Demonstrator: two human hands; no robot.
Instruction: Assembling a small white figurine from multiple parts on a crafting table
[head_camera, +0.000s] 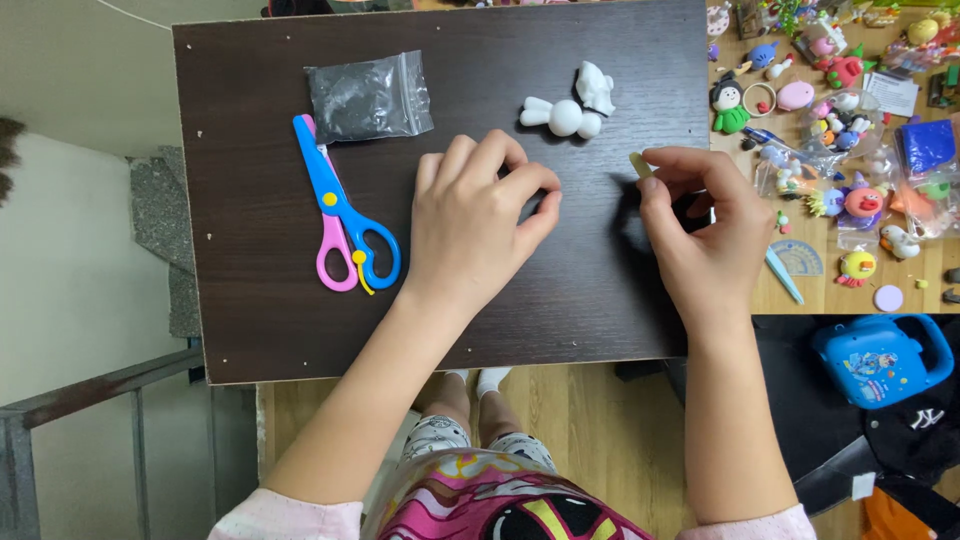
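A small pale tan piece (641, 165), like a stub of clay or a short stick, sticks up out of the right hand (700, 235). Its long axis runs roughly up and away from the person, tilted a little toward the left hand, and only its upper end shows; the rest is hidden between the fingers. The right fingers (668, 160) are curled closed around it, thumb and forefinger pinching its lower part, so the piece sits at the fingertips, above the dark brown counter (250, 300) rather than lying on it.

The left hand (475, 225) rests on the counter just beside the right one, with a narrow gap between them. Its fingers (520, 180) are bent inward with the tips drawn toward the thumb; whether they hold anything cannot be told, since the palm side is hidden.

Beyond the hands, near the far edge of the counter, lies a white clay figure (568, 112) with a round head and stubby limbs, with its white pieces touching. To the left lies a small zip bag of dark material (368, 97), and nearer the person, blue and pink scissors (345, 215), blades pointing away. To the right a wooden surface (830, 285) carries many small colourful clay figures (845, 125). A blue plastic case (880, 358) sits lower right.
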